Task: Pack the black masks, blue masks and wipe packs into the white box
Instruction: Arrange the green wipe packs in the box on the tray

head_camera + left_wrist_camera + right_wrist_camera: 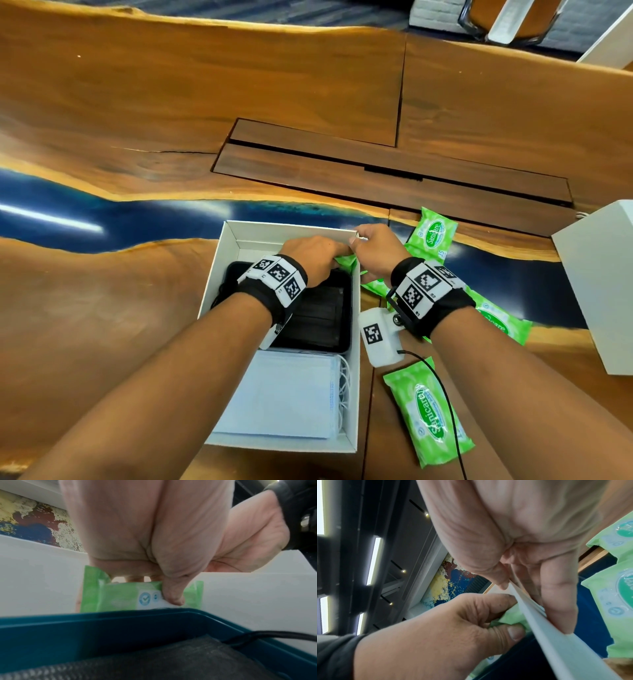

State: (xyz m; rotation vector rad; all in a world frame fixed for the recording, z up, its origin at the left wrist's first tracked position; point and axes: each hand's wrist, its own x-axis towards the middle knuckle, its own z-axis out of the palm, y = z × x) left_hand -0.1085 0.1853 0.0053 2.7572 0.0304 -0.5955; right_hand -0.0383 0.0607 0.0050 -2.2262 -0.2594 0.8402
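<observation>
Gripping a green wipe pack (123, 596) between thumb and curled fingers, the left hand (313, 258) holds it on edge against the far inner wall of the white box (219, 270), just beyond the dark tray (346, 310) of black masks (320, 317). From the left wrist view the pack stands between that tray's rim and the box wall, the thumb pressed on its printed face. The right hand (376, 250) pinches the box's far right corner, thumb inside and fingers outside the thin wall, as the right wrist view shows.

The blue masks (284, 394) lie flat in a stack in the near part of the box, their white ear loops bunched along the right side. The tray of black masks fills the middle of the box, touching the blue stack's far edge.

Other wipe packs lie outside on the wooden surface (137, 102), to the right of the box: one (432, 231) near the far right corner, one (430, 411) beside the near right corner, and one (500, 320) partly hidden under the right forearm. A white block (599, 274) stands at the right edge of the surface.
</observation>
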